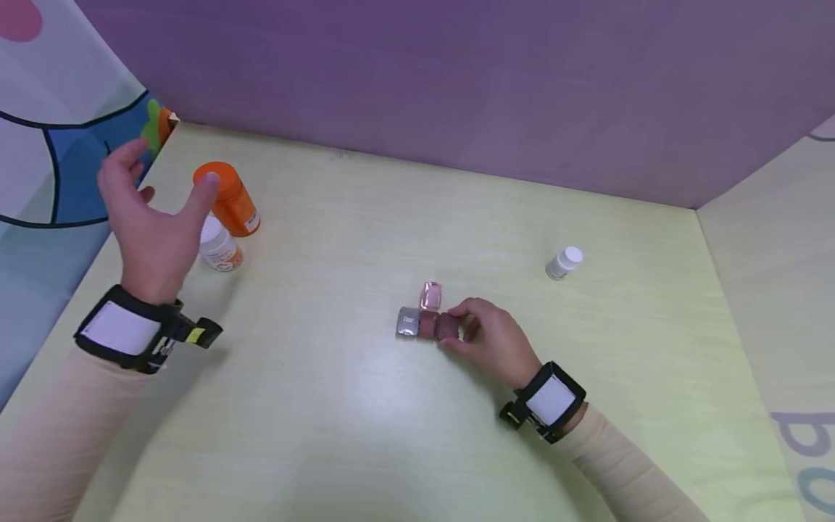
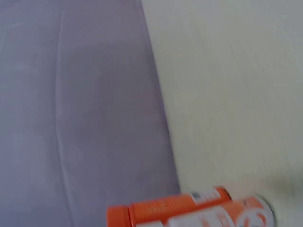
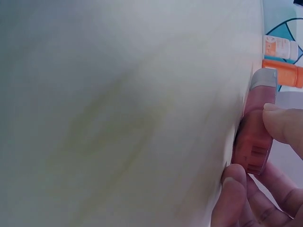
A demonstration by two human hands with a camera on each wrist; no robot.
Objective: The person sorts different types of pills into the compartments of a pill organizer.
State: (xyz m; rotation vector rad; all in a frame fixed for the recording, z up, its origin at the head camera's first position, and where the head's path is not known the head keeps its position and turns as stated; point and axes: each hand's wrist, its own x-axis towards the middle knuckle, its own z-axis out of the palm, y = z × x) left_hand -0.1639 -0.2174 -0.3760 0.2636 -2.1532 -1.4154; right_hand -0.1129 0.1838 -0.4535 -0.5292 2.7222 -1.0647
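My right hand (image 1: 499,344) pinches a small dark red block (image 1: 447,326) between thumb and fingers, at the right end of a short row. In the right wrist view the dark red block (image 3: 251,146) shows dark stripes on its side. Beside it in the row sit another reddish block (image 1: 428,325) and a silver block (image 1: 408,322). A shiny pink block (image 1: 431,296) lies just behind the middle one. My left hand (image 1: 156,235) is raised at the left with fingers spread, holding nothing; its thumb overlaps the orange bottle (image 1: 238,210) in the head view.
A white bottle with an orange label (image 1: 222,250) stands in front of the orange bottle. A smaller white bottle (image 1: 564,262) stands at the right on the pale table (image 1: 326,420). A purple wall (image 1: 457,87) rises along the back edge, with side walls at left and right.
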